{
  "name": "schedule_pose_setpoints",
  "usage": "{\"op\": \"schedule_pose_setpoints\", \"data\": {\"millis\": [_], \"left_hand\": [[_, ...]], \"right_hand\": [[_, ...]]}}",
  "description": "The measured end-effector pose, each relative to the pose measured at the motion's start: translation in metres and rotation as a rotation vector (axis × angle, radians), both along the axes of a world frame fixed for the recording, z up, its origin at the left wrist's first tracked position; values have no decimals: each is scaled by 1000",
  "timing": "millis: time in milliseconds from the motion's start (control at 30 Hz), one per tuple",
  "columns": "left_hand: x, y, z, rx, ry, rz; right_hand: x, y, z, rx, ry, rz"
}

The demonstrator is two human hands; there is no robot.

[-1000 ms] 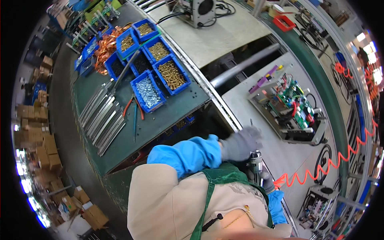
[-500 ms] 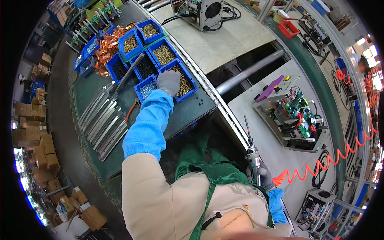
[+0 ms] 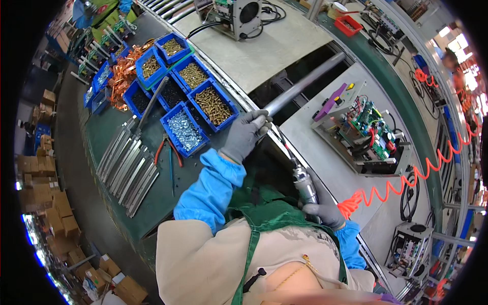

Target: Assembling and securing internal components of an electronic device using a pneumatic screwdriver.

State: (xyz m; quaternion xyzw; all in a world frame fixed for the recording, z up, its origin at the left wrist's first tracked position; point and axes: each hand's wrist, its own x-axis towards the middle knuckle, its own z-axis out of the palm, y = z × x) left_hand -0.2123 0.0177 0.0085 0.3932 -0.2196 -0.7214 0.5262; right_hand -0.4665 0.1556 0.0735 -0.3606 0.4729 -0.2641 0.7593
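My left hand (image 3: 245,136), in a grey glove and blue sleeve, is over the bench edge beside the bin of brass-coloured screws (image 3: 213,107). Its fingers are pinched together; what they hold, if anything, is too small to make out. My right hand (image 3: 325,213), also gloved, grips a silver air screwdriver (image 3: 305,186) in front of my body, its bit pointing up and away. A coiled orange air hose (image 3: 351,206) shows beside that hand. A blue bin of small silver fasteners (image 3: 184,131) sits just left of my left hand.
To the right, an opened device with a green circuit board (image 3: 376,127) stands on the metal worktop. At left lie metal strips (image 3: 127,170), red-handled pliers (image 3: 161,150) and copper pieces (image 3: 124,76). A gap with a metal roller (image 3: 307,84) divides the worktop sheets.
My left hand has come out of the brass screw bin and moved right and nearer, to the bench edge. The screwdriver in my right hand has shifted slightly left and away from me.
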Motion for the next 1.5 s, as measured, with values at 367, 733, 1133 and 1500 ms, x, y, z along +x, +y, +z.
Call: {"op": "schedule_pose_setpoints", "data": {"millis": [367, 733, 1133, 1500], "left_hand": [[-23, 9, 9, 41, -99, 9], [-16, 5, 2, 72, -41, 100], [15, -4, -2, -91, -266, -41], [26, 4, -5, -166, -110, -112]], "right_hand": [[5, -1, -5, -125, 50, 54], [21, -11, -5, -310, 346, 179], [35, -17, -6, -399, 591, 299], [44, -19, -17, 22, -29, 82]]}}
